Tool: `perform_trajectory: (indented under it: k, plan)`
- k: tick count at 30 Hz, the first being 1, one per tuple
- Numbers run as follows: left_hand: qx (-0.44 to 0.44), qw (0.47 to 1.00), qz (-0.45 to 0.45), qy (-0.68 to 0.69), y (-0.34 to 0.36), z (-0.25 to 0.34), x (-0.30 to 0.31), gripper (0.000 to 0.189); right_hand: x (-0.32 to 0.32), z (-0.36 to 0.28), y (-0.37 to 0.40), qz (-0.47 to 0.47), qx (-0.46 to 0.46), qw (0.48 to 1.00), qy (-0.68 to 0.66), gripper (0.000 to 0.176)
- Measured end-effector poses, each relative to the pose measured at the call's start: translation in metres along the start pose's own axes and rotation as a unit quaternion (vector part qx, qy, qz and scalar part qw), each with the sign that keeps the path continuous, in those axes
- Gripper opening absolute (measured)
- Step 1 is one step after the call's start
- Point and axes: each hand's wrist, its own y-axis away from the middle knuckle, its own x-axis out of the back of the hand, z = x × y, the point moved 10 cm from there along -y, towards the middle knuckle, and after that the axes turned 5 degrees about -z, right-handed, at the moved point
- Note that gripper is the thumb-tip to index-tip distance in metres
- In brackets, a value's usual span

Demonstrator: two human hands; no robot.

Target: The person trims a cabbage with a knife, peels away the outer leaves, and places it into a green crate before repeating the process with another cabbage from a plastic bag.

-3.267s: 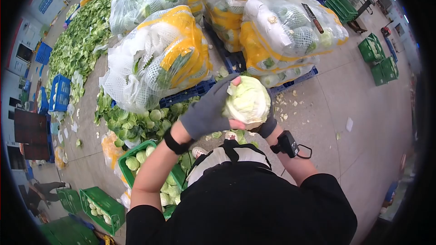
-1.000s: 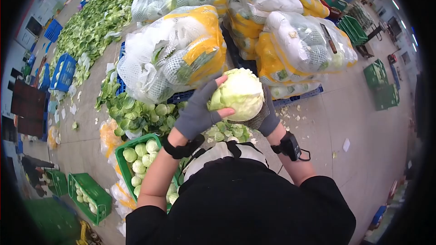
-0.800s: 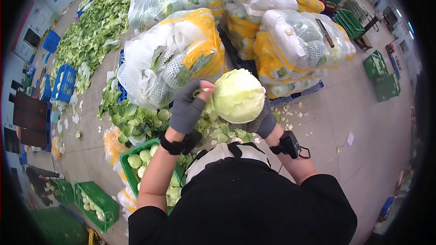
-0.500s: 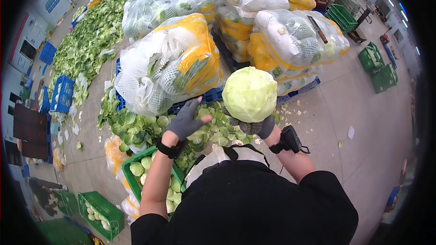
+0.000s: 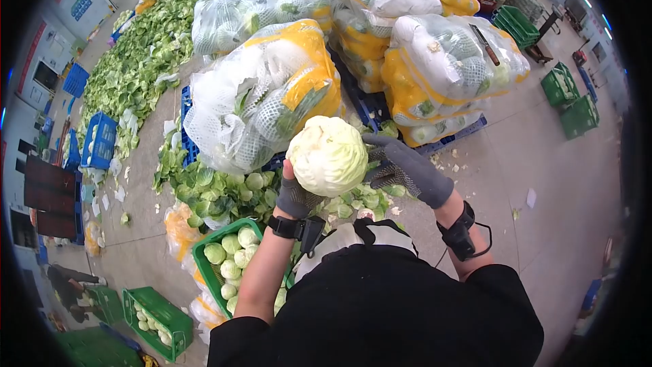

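A pale green cabbage, its whitish stem side partly turned up, is held in front of my body. My left hand, in a grey glove, cups it from the left and below, the bare thumb against its side. My right hand, also gloved, is at the cabbage's right side with fingers stretched and apart. Its fingertips are close to the cabbage; whether they touch is hard to see. Loose cabbage leaves lie on the floor beneath. By my left forearm stands a green crate with several cabbages in it.
Bagged cabbages in white netting rest on blue pallets ahead, with another bagged stack to the right. A knife lies on that stack. A large leaf heap spreads at the far left. Another person is at lower left.
The cabbage has moved left from my right hand into my left hand and has been turned over. My right hand has come off its underside to the right.
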Motion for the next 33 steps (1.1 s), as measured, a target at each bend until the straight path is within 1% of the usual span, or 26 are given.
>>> perform_trajectory:
  k: [2,4,6,8,9,10,11,13,14,15,16,17,18,19,20,21,22,23,25,27,28,29,30,31,32,33]
  plan:
    - [-0.003,1.000,-0.009,-0.009,0.005,0.005,0.002,0.099,0.005,-0.003,-0.003,0.072,0.034,0.995,0.058,0.040]
    - [-0.006,0.994,-0.014,-0.104,0.010,0.014,0.005,0.103,0.002,-0.004,-0.006,0.095,0.052,0.990,0.088,0.037]
    - [-0.005,0.991,-0.013,-0.132,0.017,0.017,0.008,0.103,0.001,-0.004,-0.011,0.117,0.071,0.984,0.116,0.034]
    - [-0.004,0.987,-0.011,-0.159,0.019,0.017,0.013,0.103,-0.001,-0.002,-0.016,0.123,0.111,0.977,0.138,0.045]
    - [-0.045,0.979,-0.002,-0.199,0.021,0.023,0.016,0.102,-0.003,0.002,-0.019,0.125,0.108,0.977,0.138,0.045]
    - [-0.085,0.967,0.005,-0.238,0.022,0.029,0.016,0.101,-0.009,0.002,-0.021,0.123,0.129,0.970,0.165,0.052]
    - [-0.082,0.968,0.004,-0.236,0.022,0.022,0.014,0.101,-0.013,0.000,-0.021,0.120,0.151,0.962,0.192,0.059]
    - [-0.047,0.958,-0.019,-0.284,0.019,0.017,0.000,0.098,-0.010,0.016,-0.018,0.137,0.144,0.964,0.176,0.077]
    - [0.051,0.962,-0.045,-0.266,0.019,0.012,-0.020,0.096,0.000,0.029,-0.015,0.135,0.140,0.974,0.119,0.080]
    - [0.067,0.939,0.004,-0.336,0.027,0.003,0.007,0.092,0.008,0.062,-0.013,0.133,0.078,0.988,-0.028,0.079]
    - [0.085,0.919,-0.097,-0.374,0.020,0.006,-0.025,0.089,0.004,0.073,-0.010,0.135,0.033,0.985,-0.107,0.079]
    - [0.033,0.877,-0.130,-0.460,0.017,0.010,-0.028,0.092,0.012,0.078,-0.005,0.131,0.057,0.987,-0.072,0.079]
    - [0.038,0.852,-0.104,-0.511,0.016,0.002,-0.010,0.100,0.022,0.086,0.001,0.120,0.051,0.989,-0.061,0.078]
    - [0.034,0.823,-0.072,-0.563,0.015,-0.001,0.000,0.107,0.029,0.086,0.002,0.112,0.033,0.993,0.009,0.077]
    - [0.044,0.791,-0.054,-0.607,0.020,-0.004,0.008,0.114,0.025,0.085,0.000,0.095,0.055,0.993,0.034,0.077]
    - [0.059,0.850,-0.068,-0.520,0.022,-0.005,0.007,0.119,0.037,0.095,-0.006,0.092,0.040,0.993,0.060,0.076]
    - [0.074,0.898,-0.102,-0.423,0.018,-0.015,0.000,0.124,0.045,0.094,-0.016,0.060,0.042,0.993,0.090,0.074]
    - [0.036,0.893,-0.098,-0.437,0.015,-0.023,0.008,0.128,0.054,0.099,-0.016,0.029,0.035,0.993,0.109,0.069]
    - [0.026,0.911,-0.070,-0.404,0.007,-0.028,0.012,0.119,0.063,0.088,-0.029,0.009,0.033,0.992,0.121,0.064]
    - [-0.003,0.934,-0.089,-0.346,-0.007,-0.033,-0.001,0.108,0.072,0.100,-0.038,-0.064,-0.047,0.997,-0.017,0.053]
    - [-0.013,0.947,-0.119,-0.297,-0.023,-0.037,-0.012,0.100,0.081,0.093,-0.041,-0.075,-0.066,0.994,-0.039,0.070]
    - [0.003,0.970,-0.097,-0.223,-0.037,-0.054,-0.007,0.093,0.094,0.085,-0.039,-0.082,-0.097,0.990,-0.057,0.064]
    - [0.039,0.985,-0.080,-0.148,-0.052,-0.076,0.000,0.086,0.157,0.113,-0.040,-0.114,-0.095,0.988,0.041,0.054]
    - [0.065,0.981,-0.054,-0.173,-0.068,-0.092,0.006,0.079,0.153,0.052,-0.025,-0.140,-0.092,0.965,0.201,0.048]
    - [0.090,0.979,-0.029,-0.181,-0.090,-0.109,0.009,0.085,0.202,0.051,-0.020,-0.166,-0.079,0.942,0.280,0.051]
    - [0.093,0.969,-0.010,-0.231,-0.118,-0.121,0.001,0.091,0.258,0.034,-0.017,-0.114,-0.037,0.889,0.442,0.051]
